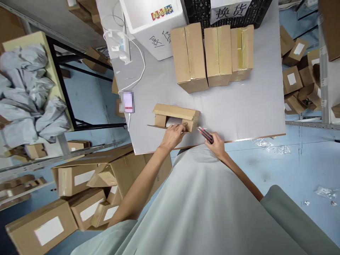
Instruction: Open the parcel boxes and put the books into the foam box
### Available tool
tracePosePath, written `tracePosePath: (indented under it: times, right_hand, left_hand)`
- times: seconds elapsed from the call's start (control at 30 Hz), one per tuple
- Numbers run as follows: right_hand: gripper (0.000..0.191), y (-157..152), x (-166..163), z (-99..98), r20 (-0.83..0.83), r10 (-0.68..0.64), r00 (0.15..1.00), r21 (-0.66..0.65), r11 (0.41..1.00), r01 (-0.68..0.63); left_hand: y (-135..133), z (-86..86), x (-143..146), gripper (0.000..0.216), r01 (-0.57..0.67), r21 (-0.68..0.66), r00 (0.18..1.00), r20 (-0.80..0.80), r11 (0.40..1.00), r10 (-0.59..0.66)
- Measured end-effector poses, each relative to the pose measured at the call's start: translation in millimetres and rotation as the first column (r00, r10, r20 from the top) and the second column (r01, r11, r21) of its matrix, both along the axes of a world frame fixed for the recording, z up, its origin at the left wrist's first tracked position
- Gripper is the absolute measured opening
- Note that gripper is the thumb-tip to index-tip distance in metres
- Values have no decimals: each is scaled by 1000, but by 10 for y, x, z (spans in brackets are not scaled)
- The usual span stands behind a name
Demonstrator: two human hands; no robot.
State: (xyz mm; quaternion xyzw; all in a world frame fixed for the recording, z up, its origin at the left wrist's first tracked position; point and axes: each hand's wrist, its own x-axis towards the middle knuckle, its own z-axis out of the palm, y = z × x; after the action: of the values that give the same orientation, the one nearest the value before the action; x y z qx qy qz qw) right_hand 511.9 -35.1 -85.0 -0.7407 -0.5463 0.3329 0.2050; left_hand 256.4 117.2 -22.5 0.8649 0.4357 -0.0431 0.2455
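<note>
A small cardboard box [177, 111] lies near the table's front edge with its top flaps raised. Something white [173, 122] shows inside it. My left hand [173, 137] has its fingers curled over the box's near side, gripping it by the flap; the fingertips are partly hidden. To the right of the box, my right hand [216, 144] is closed around a red and black box cutter [206, 135]. Its tip points up and left toward the box's right end, apart from the cardboard.
Several taped cartons [189, 56] stand in a row on the grey table [252, 109], before a white foam bin [166, 46] and a black crate [196, 10]. A phone [128, 102] with a cable lies at left. More cartons [82, 177] crowd the left side below the table.
</note>
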Motion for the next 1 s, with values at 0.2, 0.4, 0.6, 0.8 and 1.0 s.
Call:
tracePosePath:
  times: [0.2, 0.4, 0.6, 0.8, 1.0]
  right_hand:
    - [37, 361, 464, -472, 203, -308, 930, -97, 938, 332]
    - [33, 631, 553, -612, 350, -206, 914, -148, 951, 271]
    - [37, 654, 507, -386, 386, -144, 911, -163, 962, 221]
    - [49, 1020, 175, 232, 169, -56, 984, 242, 970, 14]
    - [48, 1451, -117, 576, 206, 340, 918, 197, 904, -379]
  left_hand:
    - [-273, -82, 247, 27, -154, 43, 987, 48, 987, 152]
    - [-304, 128, 69, 26, -284, -19, 901, 338, 959, 274]
    - [-69, 213, -707, 21, -616, -159, 664, 421, 771, 618]
    - [-96, -26, -881, 13, -612, -120, 723, 317, 782, 614]
    - [-316, -382, -805, 59, -619, -1, 722, 392, 785, 570]
